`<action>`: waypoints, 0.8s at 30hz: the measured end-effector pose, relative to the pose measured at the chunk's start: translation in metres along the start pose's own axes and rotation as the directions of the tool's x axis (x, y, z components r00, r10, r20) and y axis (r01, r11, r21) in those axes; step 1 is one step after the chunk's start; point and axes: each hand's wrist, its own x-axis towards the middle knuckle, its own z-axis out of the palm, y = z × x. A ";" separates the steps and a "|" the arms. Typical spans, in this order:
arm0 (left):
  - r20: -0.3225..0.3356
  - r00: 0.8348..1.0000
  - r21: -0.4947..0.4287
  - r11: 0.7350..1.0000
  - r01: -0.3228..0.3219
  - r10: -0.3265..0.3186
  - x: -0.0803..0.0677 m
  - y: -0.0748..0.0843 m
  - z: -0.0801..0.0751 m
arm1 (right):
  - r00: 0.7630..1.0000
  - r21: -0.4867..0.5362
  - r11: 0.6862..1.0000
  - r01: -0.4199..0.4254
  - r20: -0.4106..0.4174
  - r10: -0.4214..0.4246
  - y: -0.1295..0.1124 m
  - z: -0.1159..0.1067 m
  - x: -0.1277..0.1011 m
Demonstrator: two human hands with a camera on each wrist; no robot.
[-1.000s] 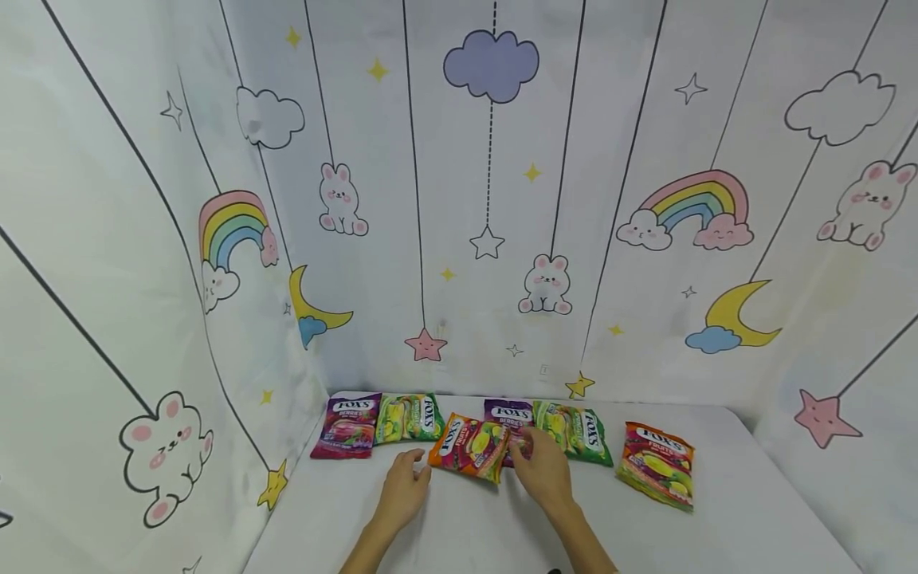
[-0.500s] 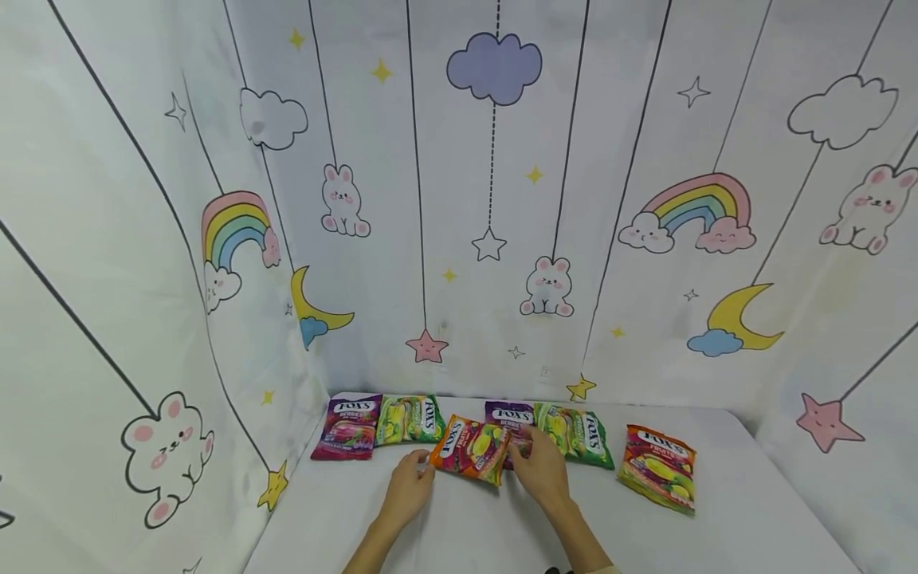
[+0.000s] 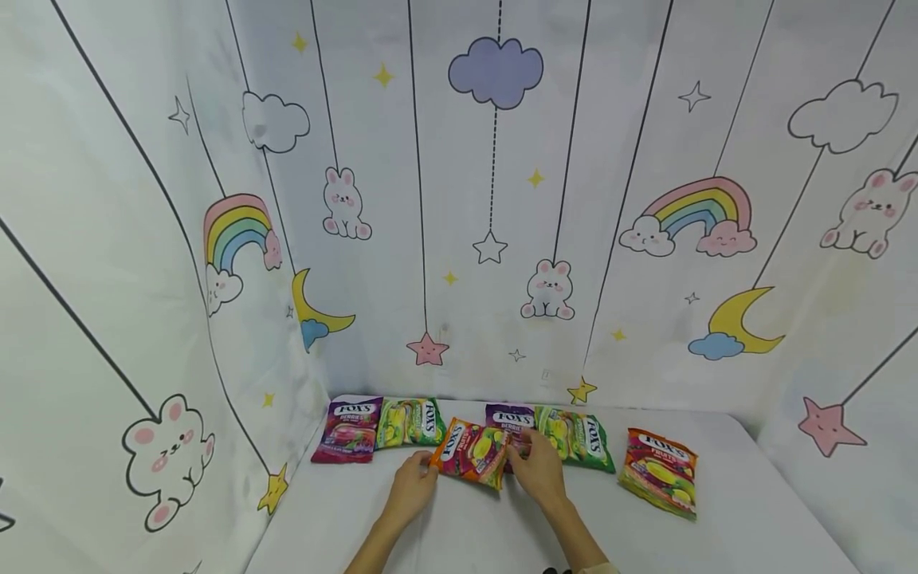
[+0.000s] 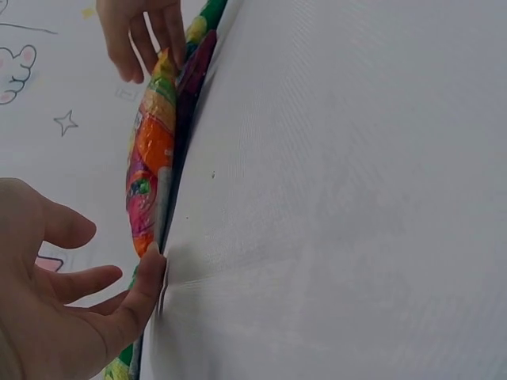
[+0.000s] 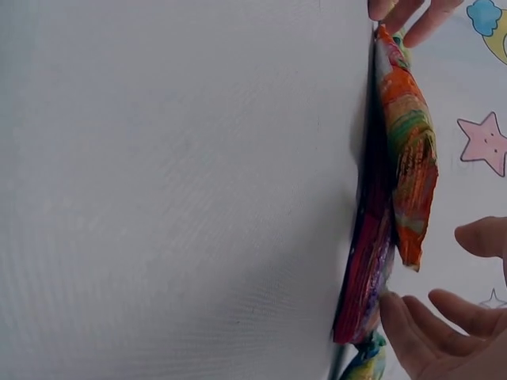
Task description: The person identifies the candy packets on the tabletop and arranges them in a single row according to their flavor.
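An orange Fox's fruits candy bag [image 3: 469,453] lies tilted between my hands, overlapping a purple Fox's berries bag [image 3: 511,418] behind it. My left hand [image 3: 414,488] is at its left end; in the left wrist view a fingertip [image 4: 150,257] meets the orange bag's lower end, with the other fingers spread. My right hand [image 3: 539,470] is at the right end. The right wrist view shows the right fingers [image 5: 396,317] against the side of the purple bag [image 5: 368,277], the thumb standing apart from the orange bag [image 5: 413,158]. Neither hand curls round a bag.
To the left lie another purple berries bag [image 3: 350,430] and a green bag [image 3: 410,422]. A second green bag [image 3: 574,437] sits right of the middle purple one. Farther right is a second orange bag [image 3: 660,472]. A printed white cloth wall [image 3: 473,319] stands behind the white table [image 3: 459,542].
My left hand has shifted slightly right, up to the orange bag's left end. The right hand stays nearly in place. The whole head view has slid slightly downward.
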 end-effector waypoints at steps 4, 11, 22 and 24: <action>0.010 1.000 -0.003 1.000 -0.002 0.002 0.001 0.000 0.000 | 1.000 0.014 1.000 -0.009 0.000 0.009 0.001 0.001 0.001; 0.010 1.000 -0.018 1.000 0.017 -0.016 0.004 0.003 0.001 | 1.000 -0.020 1.000 -0.018 -0.001 0.018 -0.001 0.002 0.007; 0.026 0.988 -0.128 0.980 0.155 -0.153 0.012 0.005 0.003 | 0.999 -0.005 0.999 -0.044 0.027 0.044 0.000 0.007 0.013; 0.037 0.984 -0.169 0.970 0.176 -0.172 0.013 0.004 0.003 | 0.999 0.009 0.999 -0.036 0.031 0.035 0.002 0.008 0.014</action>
